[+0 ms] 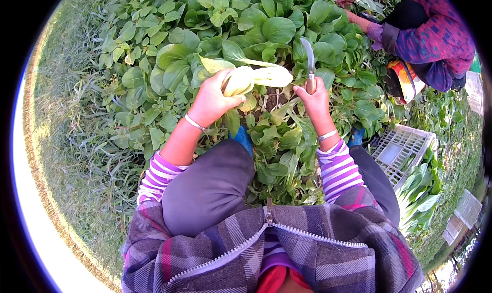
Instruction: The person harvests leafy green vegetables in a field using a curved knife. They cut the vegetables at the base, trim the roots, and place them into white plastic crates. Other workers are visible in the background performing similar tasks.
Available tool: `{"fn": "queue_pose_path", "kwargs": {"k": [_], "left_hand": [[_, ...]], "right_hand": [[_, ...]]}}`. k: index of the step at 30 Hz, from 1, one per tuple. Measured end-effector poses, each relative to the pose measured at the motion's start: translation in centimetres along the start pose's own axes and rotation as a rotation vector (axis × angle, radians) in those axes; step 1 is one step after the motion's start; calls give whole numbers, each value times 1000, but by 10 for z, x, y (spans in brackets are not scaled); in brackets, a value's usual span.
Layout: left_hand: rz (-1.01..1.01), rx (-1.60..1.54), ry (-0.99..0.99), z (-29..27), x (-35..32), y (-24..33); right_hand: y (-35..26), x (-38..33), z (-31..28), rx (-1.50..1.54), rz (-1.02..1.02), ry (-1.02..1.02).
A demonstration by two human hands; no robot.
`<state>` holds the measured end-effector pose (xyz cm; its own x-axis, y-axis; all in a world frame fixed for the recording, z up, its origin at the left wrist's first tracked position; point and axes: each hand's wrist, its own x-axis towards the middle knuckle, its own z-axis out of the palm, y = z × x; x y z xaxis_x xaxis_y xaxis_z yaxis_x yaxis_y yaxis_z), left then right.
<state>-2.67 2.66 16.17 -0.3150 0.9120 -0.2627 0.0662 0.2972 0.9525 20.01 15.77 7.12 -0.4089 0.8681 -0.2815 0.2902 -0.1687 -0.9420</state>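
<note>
A head of greens (274,77) with pale stalks was held sideways above the leafy plants (278,30), its thick end to the right. The left hand (212,99) gripped it around the stalks; the right hand (315,99) was closed on the handle of a knife (310,62), its curved blade pointing to the far side, just beside that end. Good handling seemed to call for a firm left grip, fingers well back from the edge, and short, controlled strokes. Near right stood a pale crate (429,135); far right, a co-worker (435,42) bent over the plants.
</note>
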Motion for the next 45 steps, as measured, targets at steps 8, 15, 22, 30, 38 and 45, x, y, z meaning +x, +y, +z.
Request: {"fn": "queue_pose_path", "kwargs": {"k": [8, 15, 22, 30, 38, 45], "left_hand": [[-76, -93, -148, 3, 0, 3], [151, 84, -120, 15, -5, 10], [417, 421, -216, 34, -9, 2], [760, 612, -32, 43, 0, -1], [512, 626, -227, 42, -2, -23], [458, 781, -303, 43, -4, -41]], "right_hand": [[-34, -17, 11, 621, 66, -185], [-37, -16, 13, 582, 66, -91], [-50, -17, 20, 380, -25, -41], [-60, -24, 22, 536, 88, -146], [-53, -29, 34, 552, 146, -309], [-38, -22, 24, 220, 162, -363]]}}
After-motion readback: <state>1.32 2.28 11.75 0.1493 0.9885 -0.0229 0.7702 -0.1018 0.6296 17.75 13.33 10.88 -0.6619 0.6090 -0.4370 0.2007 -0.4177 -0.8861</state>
